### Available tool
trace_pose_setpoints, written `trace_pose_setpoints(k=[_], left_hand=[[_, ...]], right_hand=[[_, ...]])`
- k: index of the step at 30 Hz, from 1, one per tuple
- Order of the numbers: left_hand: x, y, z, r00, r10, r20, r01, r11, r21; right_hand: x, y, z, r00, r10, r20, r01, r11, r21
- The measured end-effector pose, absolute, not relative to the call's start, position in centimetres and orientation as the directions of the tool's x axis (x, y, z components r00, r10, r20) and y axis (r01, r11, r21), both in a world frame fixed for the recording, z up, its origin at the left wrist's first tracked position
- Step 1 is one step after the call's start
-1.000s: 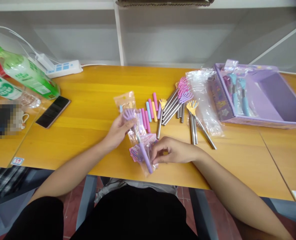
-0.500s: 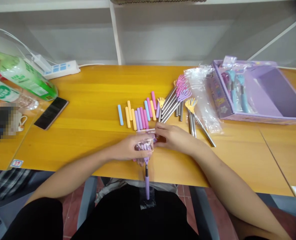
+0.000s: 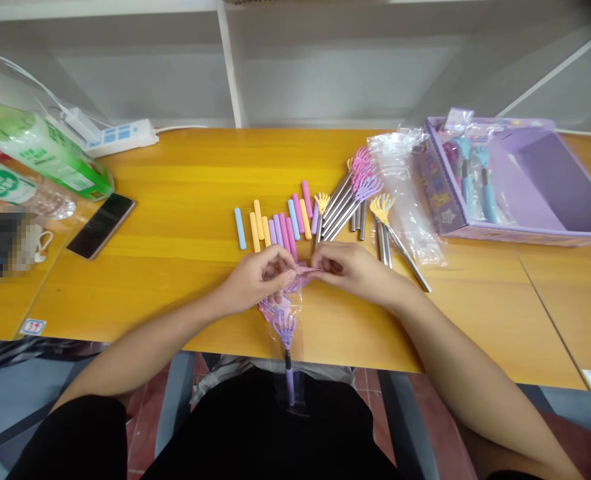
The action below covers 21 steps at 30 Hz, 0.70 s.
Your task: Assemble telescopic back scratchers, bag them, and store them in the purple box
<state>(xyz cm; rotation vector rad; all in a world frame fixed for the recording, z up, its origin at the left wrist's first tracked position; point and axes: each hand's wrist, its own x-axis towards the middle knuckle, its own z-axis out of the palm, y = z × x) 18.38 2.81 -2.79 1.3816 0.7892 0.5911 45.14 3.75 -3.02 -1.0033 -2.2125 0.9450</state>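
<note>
A clear plastic bag point(image 3: 299, 313) hangs over the table's front edge. Inside it is a purple back scratcher point(image 3: 285, 327) with a hand-shaped head, a dark neck and a purple grip, head upward. My left hand point(image 3: 258, 280) pinches the bag's upper end between thumb and fingers. Opposite it, my right hand point(image 3: 350, 270) is closed on the pinkish strip at the bag's top, stretched between both hands. A pink printed piece point(image 3: 270, 310) shows under my left hand; its kind is unclear. Just beyond my hands lie several coloured grip tubes point(image 3: 285, 233).
Several metal-rod back scratchers point(image 3: 342, 207) lie beyond my right hand. Next to them are clear plastic bags point(image 3: 408, 193) and a purple box point(image 3: 540, 230) holding bagged blue scratchers. At left are a phone point(image 3: 102, 225), bottles point(image 3: 50, 153) and a power strip point(image 3: 125, 137).
My left hand has slid off the scratcher's head up to the bag's top, leaving the head visible. Both hands now pinch the top, with the pinkish strip stretched between them.
</note>
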Motion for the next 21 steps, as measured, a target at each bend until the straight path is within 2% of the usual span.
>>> trace_pose_setpoints(k=[2, 5, 7, 10, 17, 21], left_hand=[[18.5, 2.8, -2.7, 0.599, 0.789, -0.136, 0.062, 0.124, 0.99], [18.8, 2.9, -2.7, 0.576, 0.804, -0.147, 0.019, 0.166, 0.986], [18.9, 3.0, -2.7, 0.575, 0.806, -0.141, -0.024, 0.189, 0.982], [18.8, 3.2, -3.0, 0.591, 0.796, -0.134, -0.081, 0.224, 0.971], [18.3, 3.4, -3.3, 0.646, 0.738, -0.193, -0.194, 0.404, 0.894], [18.3, 3.5, -3.0, 0.671, 0.716, -0.192, -0.22, 0.44, 0.871]], right_hand=[[45.0, 3.2, -2.5, -0.423, 0.881, 0.212, 0.384, 0.386, -0.839], [44.4, 2.1, -1.7, -0.268, 0.942, 0.203, 0.147, 0.248, -0.958], [43.8, 1.4, -1.4, -0.328, 0.924, 0.195, -0.004, 0.205, -0.979], [42.9, 0.9, -1.6, -0.446, 0.863, 0.237, -0.104, 0.213, -0.971], [42.9, 1.4, -2.9, -0.374, 0.878, 0.3, 0.029, 0.334, -0.942], [43.5, 1.5, -2.6, -0.344, 0.861, 0.376, 0.088, 0.428, -0.9]])
